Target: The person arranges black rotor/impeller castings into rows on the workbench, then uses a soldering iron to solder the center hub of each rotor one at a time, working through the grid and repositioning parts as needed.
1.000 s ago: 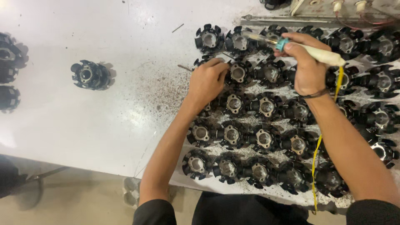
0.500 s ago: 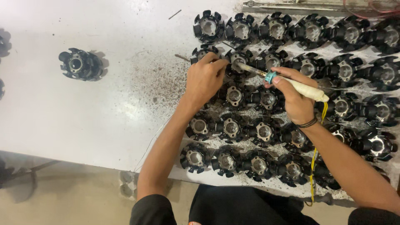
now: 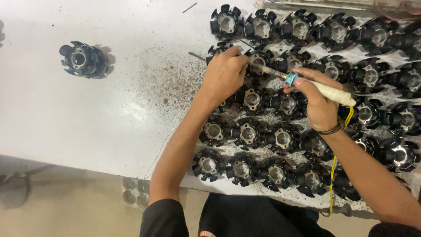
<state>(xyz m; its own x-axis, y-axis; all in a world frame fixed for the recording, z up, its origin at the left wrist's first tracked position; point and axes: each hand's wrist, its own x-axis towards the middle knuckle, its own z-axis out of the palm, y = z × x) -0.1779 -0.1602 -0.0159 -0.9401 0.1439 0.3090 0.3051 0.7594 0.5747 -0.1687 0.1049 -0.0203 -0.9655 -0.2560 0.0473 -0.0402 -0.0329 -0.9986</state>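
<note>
Right hand grips a soldering iron by its pale wrapped handle, fingers curled tight round it, tip angled up-left onto a black stator core in the second row of the batch. Left hand rests just beside that core, fingers curled in at the tip; whether they pinch anything, cannot tell. Rows of like cores cover the white table; one lone core sits well apart, far left, and a yellow cord trails from the handle.
</note>
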